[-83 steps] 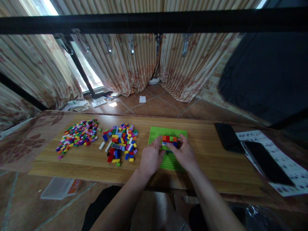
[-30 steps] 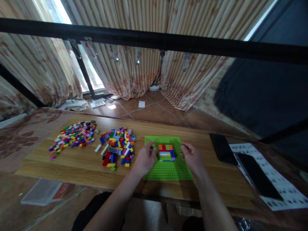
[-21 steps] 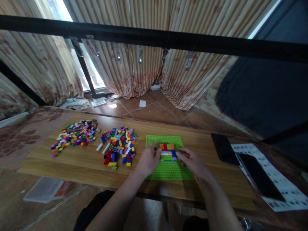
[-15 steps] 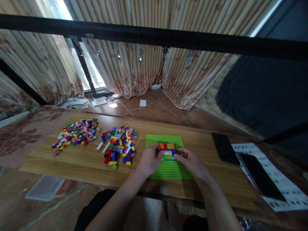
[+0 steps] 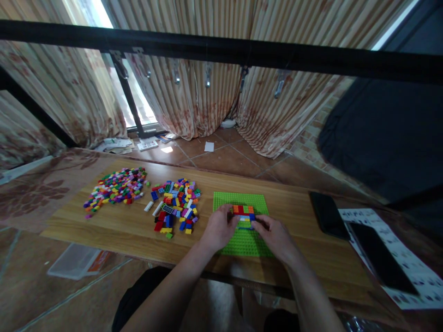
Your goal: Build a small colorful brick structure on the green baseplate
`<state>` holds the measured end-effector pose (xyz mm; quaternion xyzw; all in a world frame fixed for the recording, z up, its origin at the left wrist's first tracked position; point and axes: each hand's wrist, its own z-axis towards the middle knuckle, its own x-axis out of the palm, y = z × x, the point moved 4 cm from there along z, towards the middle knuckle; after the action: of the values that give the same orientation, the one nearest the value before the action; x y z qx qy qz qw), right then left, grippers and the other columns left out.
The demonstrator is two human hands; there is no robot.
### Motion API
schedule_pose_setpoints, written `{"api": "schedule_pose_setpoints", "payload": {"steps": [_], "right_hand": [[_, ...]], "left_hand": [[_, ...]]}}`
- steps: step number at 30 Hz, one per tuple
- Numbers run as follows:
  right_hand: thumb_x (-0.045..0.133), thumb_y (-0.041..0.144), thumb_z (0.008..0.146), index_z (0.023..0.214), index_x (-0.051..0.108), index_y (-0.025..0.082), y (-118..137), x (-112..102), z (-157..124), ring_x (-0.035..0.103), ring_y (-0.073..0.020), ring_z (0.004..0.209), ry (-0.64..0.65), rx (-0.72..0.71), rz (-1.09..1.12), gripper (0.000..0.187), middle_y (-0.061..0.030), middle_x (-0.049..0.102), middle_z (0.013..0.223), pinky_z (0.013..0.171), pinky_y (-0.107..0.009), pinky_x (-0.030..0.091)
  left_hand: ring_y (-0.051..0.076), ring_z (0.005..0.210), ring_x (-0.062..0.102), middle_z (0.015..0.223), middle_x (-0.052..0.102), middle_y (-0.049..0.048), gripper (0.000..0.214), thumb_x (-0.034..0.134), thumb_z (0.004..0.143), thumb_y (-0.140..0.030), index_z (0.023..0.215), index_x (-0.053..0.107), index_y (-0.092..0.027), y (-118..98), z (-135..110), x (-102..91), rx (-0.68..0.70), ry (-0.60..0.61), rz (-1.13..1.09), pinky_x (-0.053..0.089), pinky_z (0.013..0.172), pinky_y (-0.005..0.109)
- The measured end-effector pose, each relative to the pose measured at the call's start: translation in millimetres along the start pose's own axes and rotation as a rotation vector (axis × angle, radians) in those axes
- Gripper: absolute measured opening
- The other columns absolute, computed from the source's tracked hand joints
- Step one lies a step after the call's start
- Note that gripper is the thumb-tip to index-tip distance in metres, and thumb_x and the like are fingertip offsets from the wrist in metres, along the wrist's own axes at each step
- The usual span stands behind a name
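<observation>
On the green studded baseplate (image 5: 240,199) stands a small build of toy bricks (image 5: 243,211), red and orange along its far side, with blue, white and yellow pieces nearer me. My left hand (image 5: 221,227) presses its curled fingers and thumb against the build's left side. From the right, my right hand (image 5: 275,233) pinches the build's near right corner at the blue bricks. My fingers cover parts of both sides, so I cannot tell whether a separate brick is held there.
Left of the baseplate lies a loose heap of larger bricks (image 5: 178,207). Farther left is a pile of small bricks (image 5: 117,185). On the right, a black phone (image 5: 328,214) and another dark flat device (image 5: 382,258) lie by a printed sheet (image 5: 422,281). A black bar (image 5: 221,48) crosses above.
The whole view has shifted slightly, so the table appears a little farther right. Both hands stay at the brick build, with hardly any change in their grip.
</observation>
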<state>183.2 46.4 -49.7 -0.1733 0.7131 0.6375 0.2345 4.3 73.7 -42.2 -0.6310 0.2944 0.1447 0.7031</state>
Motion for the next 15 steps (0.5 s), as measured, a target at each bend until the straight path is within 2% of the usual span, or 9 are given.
{"api": "schedule_pose_setpoints", "payload": {"steps": [3,8,13,15], "right_hand": [[0.06,0.051,0.074,0.089,0.072,0.017,-2.2,-4.7,1.9,0.06,-0.0174,0.059,0.024,0.073,0.112,0.039,-0.0046,0.07,0.071,0.054,-0.028,0.044],[0.049,0.057,0.079,0.083,0.068,0.015,-6.7,-24.8,7.1,0.058,-0.0159,0.053,-0.188,0.184,0.104,0.047,-0.0077,0.07,0.072,0.048,-0.027,0.041],[0.047,0.055,0.083,0.092,0.068,0.014,-4.9,-23.9,11.8,0.062,-0.0195,0.058,-0.262,0.101,0.023,0.047,-0.0102,0.072,0.077,0.057,-0.032,0.048],[0.046,0.054,0.085,0.101,0.067,0.014,1.2,-19.4,11.3,0.066,-0.0229,0.07,-0.301,0.017,-0.008,0.048,-0.012,0.073,0.086,0.068,-0.038,0.052]], "left_hand": [[0.021,0.093,0.066,0.105,0.07,0.012,0.033,0.051,0.089,-0.026,0.117,0.059,-0.012,-1.1,0.5,-2.5,-0.019,-0.004,0.01,0.051,0.085,0.032],[0.02,0.087,0.067,0.098,0.071,0.0105,0.031,0.04,0.093,-0.026,0.113,0.061,-0.014,-4.6,1.1,-6.9,-0.029,0.009,-0.041,0.051,0.08,0.029],[0.02,0.081,0.068,0.086,0.07,0.0076,0.031,0.038,0.093,-0.025,0.11,0.062,-0.016,-1.6,1.7,-6.0,-0.026,-0.001,-0.105,0.051,0.077,0.029],[0.02,0.081,0.068,0.085,0.071,0.0069,0.03,0.039,0.092,-0.024,0.109,0.063,-0.017,0.1,1.8,-5.3,-0.011,-0.015,-0.132,0.051,0.078,0.03]]}}
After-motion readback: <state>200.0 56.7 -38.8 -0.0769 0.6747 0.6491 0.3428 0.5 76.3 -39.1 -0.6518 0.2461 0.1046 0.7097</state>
